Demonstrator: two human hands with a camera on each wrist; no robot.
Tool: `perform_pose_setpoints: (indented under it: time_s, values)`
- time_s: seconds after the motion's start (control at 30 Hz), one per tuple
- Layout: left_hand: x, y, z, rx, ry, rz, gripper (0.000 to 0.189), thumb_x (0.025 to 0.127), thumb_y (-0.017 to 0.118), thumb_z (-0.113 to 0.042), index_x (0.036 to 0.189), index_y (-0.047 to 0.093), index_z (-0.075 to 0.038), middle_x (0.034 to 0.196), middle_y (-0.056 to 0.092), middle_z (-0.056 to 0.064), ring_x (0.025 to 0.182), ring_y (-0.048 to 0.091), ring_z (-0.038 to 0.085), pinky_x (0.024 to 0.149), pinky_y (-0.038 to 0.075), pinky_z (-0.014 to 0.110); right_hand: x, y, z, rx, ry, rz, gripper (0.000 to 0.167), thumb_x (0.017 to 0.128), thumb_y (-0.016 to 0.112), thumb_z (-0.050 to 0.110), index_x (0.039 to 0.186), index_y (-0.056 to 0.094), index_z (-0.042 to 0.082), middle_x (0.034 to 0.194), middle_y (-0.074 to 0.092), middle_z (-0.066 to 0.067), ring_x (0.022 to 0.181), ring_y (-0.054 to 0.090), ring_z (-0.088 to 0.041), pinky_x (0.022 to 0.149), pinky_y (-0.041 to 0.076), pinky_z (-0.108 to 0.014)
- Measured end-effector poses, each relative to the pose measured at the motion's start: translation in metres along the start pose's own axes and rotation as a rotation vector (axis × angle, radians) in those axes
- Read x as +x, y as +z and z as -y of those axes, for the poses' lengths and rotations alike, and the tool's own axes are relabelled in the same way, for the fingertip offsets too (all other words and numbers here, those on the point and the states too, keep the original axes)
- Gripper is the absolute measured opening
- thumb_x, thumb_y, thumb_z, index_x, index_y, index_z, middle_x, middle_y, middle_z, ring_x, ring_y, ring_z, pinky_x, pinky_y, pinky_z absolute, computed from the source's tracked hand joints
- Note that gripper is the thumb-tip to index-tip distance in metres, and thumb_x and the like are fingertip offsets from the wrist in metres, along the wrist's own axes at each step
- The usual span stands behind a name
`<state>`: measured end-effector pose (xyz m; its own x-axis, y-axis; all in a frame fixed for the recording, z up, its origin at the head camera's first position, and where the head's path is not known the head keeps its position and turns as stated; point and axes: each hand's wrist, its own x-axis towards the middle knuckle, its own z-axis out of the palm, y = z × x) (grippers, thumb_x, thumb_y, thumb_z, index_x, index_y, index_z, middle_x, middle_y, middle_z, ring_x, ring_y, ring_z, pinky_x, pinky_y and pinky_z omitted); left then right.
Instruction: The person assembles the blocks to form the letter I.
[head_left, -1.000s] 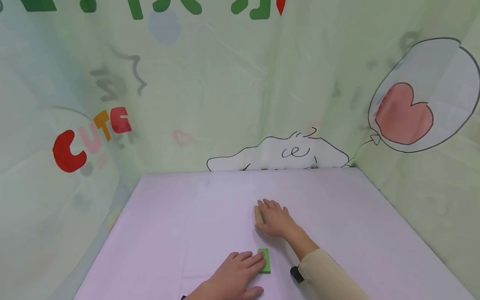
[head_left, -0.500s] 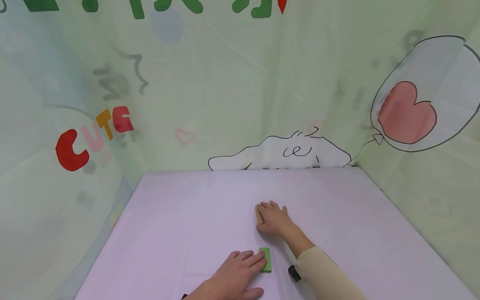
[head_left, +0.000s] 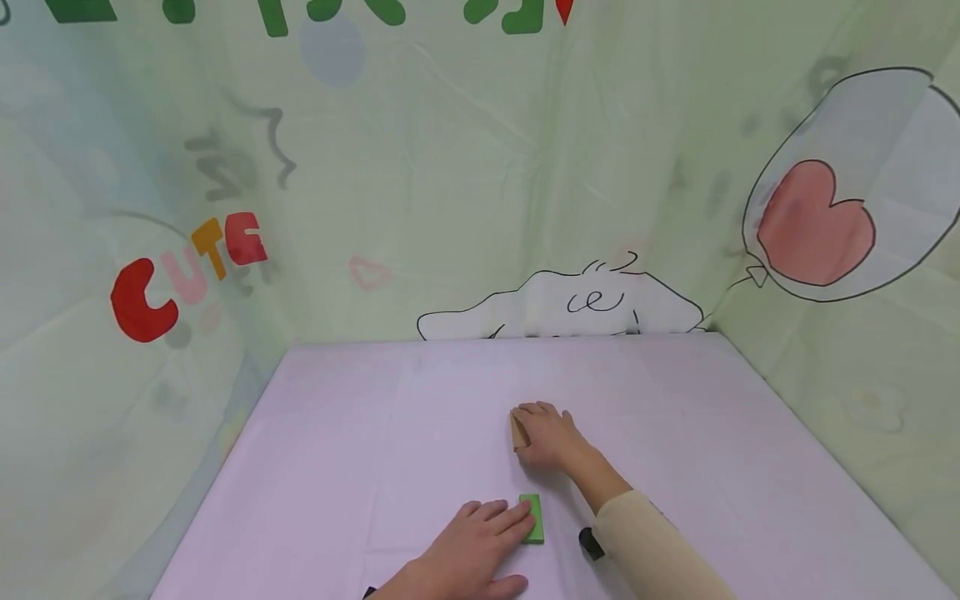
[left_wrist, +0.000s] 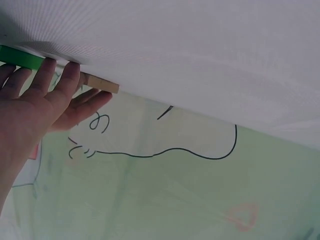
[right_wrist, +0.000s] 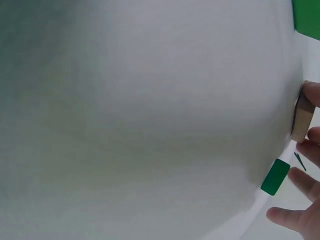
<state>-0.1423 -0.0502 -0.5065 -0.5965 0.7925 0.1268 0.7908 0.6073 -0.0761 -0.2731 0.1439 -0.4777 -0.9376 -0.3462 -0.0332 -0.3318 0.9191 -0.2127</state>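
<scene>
Near the middle of the table, my right hand [head_left: 551, 437] pinches a tan wooden block [head_left: 518, 432] between thumb and fingers. In the right wrist view the block [right_wrist: 303, 120] is right at the white tabletop, partly covered by the fingers. Closer to me, my left hand [head_left: 480, 546] lies palm down with fingers extended, fingertips resting on a green rectangular block [head_left: 534, 518]. The green block [left_wrist: 20, 57] also shows in the left wrist view, at the fingertips of the left hand [left_wrist: 40, 95]; the wooden block [left_wrist: 102, 83] shows beyond it.
The table [head_left: 330, 450] has a pale lilac cover. A pale green printed curtain [head_left: 465, 167] closes off its back and both sides. A small black object [head_left: 591, 543] shows beside the right sleeve [head_left: 660, 542].
My right thumb and fingers have drawn in on the wooden block, and its visible face now looks narrower and tapered. The left hand and green block have stayed in place.
</scene>
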Motion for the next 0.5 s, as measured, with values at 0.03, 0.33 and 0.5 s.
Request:
perform_pose_setpoints:
  time_s: [0.03,0.33,0.5]
  values:
    - [0.0,0.0002,0.0,-0.001,0.0,-0.002,0.066,0.102,0.047,-0.061,0.154,0.049,-0.022,0.162,0.046,-0.006,0.138,0.052,0.017,0.1,0.048,0.036,-0.0005,-0.0002,-0.0002,0.001,-0.003,-0.006,0.067,0.089,0.076,0.028,0.147,0.055,0.002,0.152,0.054,-0.017,0.143,0.045,-0.041,0.112,0.034,-0.071]
    - [0.0006,-0.0017,0.0004,-0.026,-0.011,0.019,0.066,0.102,0.049,-0.061,0.155,0.048,-0.022,0.162,0.045,-0.007,0.139,0.052,0.018,0.101,0.048,0.037,-0.0007,-0.0031,-0.0027,0.022,-0.024,-0.064,0.069,0.088,0.077,0.029,0.147,0.055,0.001,0.149,0.056,-0.018,0.139,0.049,-0.04,0.111,0.037,-0.067]
    - [0.0007,-0.0031,0.0003,-0.053,-0.019,0.047,0.066,0.102,0.048,-0.061,0.156,0.047,-0.022,0.163,0.043,-0.007,0.14,0.051,0.018,0.102,0.047,0.038,-0.0027,-0.0045,-0.0055,0.024,-0.039,-0.096,0.068,0.088,0.078,0.03,0.145,0.056,0.002,0.149,0.056,-0.017,0.137,0.052,-0.04,0.11,0.039,-0.066]
